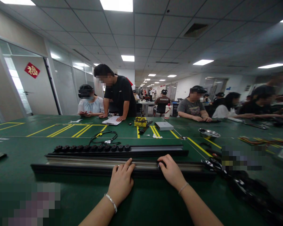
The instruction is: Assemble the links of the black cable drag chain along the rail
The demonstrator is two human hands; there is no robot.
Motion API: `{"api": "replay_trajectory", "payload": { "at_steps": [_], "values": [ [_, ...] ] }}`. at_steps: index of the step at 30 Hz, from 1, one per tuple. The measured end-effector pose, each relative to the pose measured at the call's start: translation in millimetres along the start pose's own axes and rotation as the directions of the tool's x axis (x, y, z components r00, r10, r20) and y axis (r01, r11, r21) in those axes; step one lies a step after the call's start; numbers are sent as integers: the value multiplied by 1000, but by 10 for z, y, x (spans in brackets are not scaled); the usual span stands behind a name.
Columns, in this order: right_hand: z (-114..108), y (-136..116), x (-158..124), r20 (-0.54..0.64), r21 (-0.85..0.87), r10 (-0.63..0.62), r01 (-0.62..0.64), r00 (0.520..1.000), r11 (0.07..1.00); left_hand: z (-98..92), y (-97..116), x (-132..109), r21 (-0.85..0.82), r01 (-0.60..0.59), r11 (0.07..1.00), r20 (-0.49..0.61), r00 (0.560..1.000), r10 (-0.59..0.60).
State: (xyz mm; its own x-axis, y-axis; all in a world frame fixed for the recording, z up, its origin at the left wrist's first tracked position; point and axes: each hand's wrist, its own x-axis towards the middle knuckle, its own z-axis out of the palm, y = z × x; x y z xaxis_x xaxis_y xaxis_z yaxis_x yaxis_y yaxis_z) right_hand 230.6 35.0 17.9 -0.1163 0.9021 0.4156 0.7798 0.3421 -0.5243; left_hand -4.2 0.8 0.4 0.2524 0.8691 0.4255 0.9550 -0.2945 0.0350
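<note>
A long black track rail (80,169) with a metallic inner channel lies across the green table in front of me. My left hand (122,179) rests on its near edge, fingers stretched over the channel. Further right, my right hand (171,171) is closed at the rail, thumb and fingers curled round a small black part (158,165), mostly hidden by the fingers. Just behind lies a second black rail (155,148), its left part lined with several round black pieces (91,148).
Black parts (247,185) are heaped at the right. A black cable (110,135), a metal bowl (209,133), a grey box (163,126) and a yellow-black item (141,121) lie farther back. Across the green table (73,201), a standing person (120,94) leans over papers (112,120); others sit nearby.
</note>
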Motion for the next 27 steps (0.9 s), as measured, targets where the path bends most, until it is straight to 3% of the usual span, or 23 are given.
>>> {"api": "replay_trajectory", "payload": {
  "at_steps": [27],
  "values": [
    [-14, 8, -46, -25, -70, -24, 22, 999, 997, -50, 25, 0, 2, 5, 1000, 9, 1000, -5]
  ]
}}
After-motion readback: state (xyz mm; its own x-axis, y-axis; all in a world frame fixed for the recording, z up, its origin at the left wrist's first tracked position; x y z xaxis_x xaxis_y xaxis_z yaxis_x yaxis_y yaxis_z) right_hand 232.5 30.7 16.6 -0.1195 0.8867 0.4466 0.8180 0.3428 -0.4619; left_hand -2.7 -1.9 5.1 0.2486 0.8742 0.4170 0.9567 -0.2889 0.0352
